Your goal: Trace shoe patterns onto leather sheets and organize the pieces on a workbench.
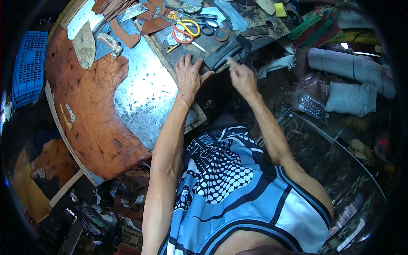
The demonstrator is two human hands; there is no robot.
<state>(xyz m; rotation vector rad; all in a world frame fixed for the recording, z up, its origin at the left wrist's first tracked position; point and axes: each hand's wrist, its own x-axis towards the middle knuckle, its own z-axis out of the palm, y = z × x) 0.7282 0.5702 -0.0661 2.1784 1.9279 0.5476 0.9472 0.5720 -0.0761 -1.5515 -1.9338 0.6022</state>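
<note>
My left hand (188,77) lies on the wooden edge of the workbench, fingers apart and holding nothing. Just right of it, a black leather-like piece (224,54) rests at the bench's front edge. My right hand (243,77) is beside that piece, its fingers curled in. Whatever may be between those fingertips is too small to make out. Beyond my left hand lie yellow-handled scissors (191,28), red-handled scissors (182,38) and a white pen-like stick (198,46). Dark-handled scissors (207,29) and a brown ring (221,35) are farther right.
A large brown hide (85,106) covers the left of the bench, beside a grey metal sheet (140,91). A pale template (84,46) lies on the hide. A blue crate (29,68) stands far left. Wrapped rolls (350,70) and a glass-topped case (327,157) are at right.
</note>
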